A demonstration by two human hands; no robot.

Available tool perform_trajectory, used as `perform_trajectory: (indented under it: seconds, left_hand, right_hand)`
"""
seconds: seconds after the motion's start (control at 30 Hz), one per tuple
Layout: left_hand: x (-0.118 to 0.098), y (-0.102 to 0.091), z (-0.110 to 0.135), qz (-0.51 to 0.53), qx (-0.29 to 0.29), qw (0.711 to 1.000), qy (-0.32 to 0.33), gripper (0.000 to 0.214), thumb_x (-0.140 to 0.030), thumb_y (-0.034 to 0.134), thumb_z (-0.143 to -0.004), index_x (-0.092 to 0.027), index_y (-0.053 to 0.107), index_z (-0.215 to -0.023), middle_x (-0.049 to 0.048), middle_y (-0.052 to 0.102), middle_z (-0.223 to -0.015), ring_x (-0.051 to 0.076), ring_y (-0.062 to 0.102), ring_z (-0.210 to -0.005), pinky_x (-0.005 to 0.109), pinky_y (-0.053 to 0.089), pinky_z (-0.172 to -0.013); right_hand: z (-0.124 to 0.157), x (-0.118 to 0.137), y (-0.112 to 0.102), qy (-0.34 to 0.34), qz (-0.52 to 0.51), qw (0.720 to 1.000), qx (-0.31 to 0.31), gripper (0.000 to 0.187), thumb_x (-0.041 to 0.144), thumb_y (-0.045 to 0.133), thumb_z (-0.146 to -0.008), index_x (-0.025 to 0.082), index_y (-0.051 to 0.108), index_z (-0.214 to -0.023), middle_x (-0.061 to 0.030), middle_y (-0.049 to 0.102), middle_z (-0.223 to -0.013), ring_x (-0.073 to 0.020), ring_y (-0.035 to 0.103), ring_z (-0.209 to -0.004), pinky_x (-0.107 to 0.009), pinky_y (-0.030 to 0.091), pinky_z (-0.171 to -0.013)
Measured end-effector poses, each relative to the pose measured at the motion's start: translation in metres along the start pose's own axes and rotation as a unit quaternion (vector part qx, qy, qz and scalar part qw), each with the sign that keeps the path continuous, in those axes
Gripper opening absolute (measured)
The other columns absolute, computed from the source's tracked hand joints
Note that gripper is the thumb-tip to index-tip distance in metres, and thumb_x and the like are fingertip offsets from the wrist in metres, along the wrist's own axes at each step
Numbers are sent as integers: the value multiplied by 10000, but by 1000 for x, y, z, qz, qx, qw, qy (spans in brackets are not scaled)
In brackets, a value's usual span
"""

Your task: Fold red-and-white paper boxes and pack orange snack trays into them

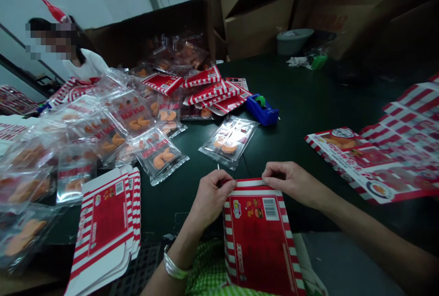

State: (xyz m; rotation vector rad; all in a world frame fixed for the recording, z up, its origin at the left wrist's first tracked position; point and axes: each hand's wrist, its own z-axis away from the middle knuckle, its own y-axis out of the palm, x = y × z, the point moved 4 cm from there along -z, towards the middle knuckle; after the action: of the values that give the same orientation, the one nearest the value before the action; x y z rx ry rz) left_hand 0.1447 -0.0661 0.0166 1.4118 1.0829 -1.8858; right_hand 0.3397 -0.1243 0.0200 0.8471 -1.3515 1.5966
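A flat red-and-white striped carton [260, 236] lies in front of me, its far end at the table edge. My left hand [213, 194] pinches the left corner of its top flap, fingers closed. My right hand [290, 182] grips the right corner of the same flap, fingers curled. A silver bracelet sits on my left wrist. A clear blister pack with orange pieces [229, 141] lies just beyond my hands.
A stack of flat striped cartons [106, 227] lies at the left, more sheets [387, 159] at the right. Many clear blister packs [103, 127] cover the left side. A blue tape dispenser [261, 109] stands mid-table. Another person [82, 60] sits far left. Cardboard boxes [257, 17] rise behind.
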Motion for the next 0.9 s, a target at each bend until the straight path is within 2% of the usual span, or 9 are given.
perform_trajectory:
  seconds: [0.1, 0.2, 0.3, 0.43, 0.53, 0.6, 0.7, 0.8, 0.9]
  left_hand:
    - [7, 4, 10, 12, -23, 999, 25, 133, -263, 591, -813, -184, 678, -876, 18, 652, -837, 145, 578, -768, 233, 456, -691]
    - [20, 8, 19, 116, -62, 991, -1, 306, -211, 621, -783, -204, 606, -1089, 37, 688, -941, 168, 628, -837, 263, 500, -743]
    - [25, 11, 25, 176, -86, 981, 2, 230, -177, 643, -757, -187, 611, -985, 36, 700, -919, 166, 646, -843, 262, 513, -761]
    - [27, 8, 26, 164, -109, 980, 4, 171, -209, 660, -757, -162, 679, -920, 43, 709, -879, 152, 635, -786, 250, 510, -725]
    - [29, -1, 21, 187, -109, 976, -6, 148, -238, 698, -719, -152, 692, -840, 47, 708, -868, 159, 630, -787, 254, 506, -718]
    - [31, -5, 18, 222, -69, 972, -20, 129, -255, 716, -700, -156, 648, -749, 43, 706, -880, 160, 629, -792, 255, 503, -718]
    - [32, -4, 16, 205, -3, 978, -36, 132, -294, 663, -763, -170, 617, -773, 39, 700, -917, 158, 621, -792, 254, 492, -711]
    - [31, 0, 19, 84, -31, 996, 1, 179, -320, 553, -853, -185, 668, -878, 35, 691, -884, 168, 605, -806, 252, 471, -735]
    - [34, 5, 21, 48, -71, 996, -1, 231, -381, 571, -841, -184, 691, -848, 28, 676, -798, 178, 597, -763, 243, 467, -691]
  right_hand:
    - [5, 6, -6, -47, 100, 993, 30, 238, 362, 534, -781, 186, 591, -632, 12, 586, -620, -129, 509, -588, -233, 387, -547]
    - [9, 7, -8, -64, 144, 986, 60, 261, 358, 517, -824, 188, 588, -640, 10, 592, -629, -127, 513, -594, -227, 368, -544]
    - [11, 10, -8, -87, 175, 978, 69, 265, 345, 506, -849, 188, 584, -651, 0, 607, -647, -133, 528, -597, -233, 370, -548]
    - [14, 12, -14, -105, 174, 977, 69, 294, 375, 506, -871, 193, 605, -663, -13, 622, -642, -150, 559, -587, -249, 405, -549]
    - [17, 7, -14, -114, 125, 982, 83, 259, 408, 537, -875, 218, 696, -798, -42, 702, -798, -196, 639, -722, -276, 488, -634]
    - [21, 2, -9, -126, 86, 987, 54, 218, 395, 577, -855, 249, 732, -903, -51, 728, -956, -236, 666, -866, -314, 526, -745]
    - [30, -11, 4, -116, 53, 990, -64, 188, 345, 607, -819, 262, 752, -906, -49, 734, -1015, -264, 672, -938, -384, 520, -868]
    - [41, -26, 17, -60, -18, 987, -147, 198, 362, 623, -794, 250, 755, -888, -62, 734, -1027, -270, 663, -978, -424, 498, -928]
    - [29, -43, 13, 20, -139, 984, -108, 267, 437, 698, -717, 194, 759, -811, -105, 736, -991, -280, 672, -943, -430, 528, -870]
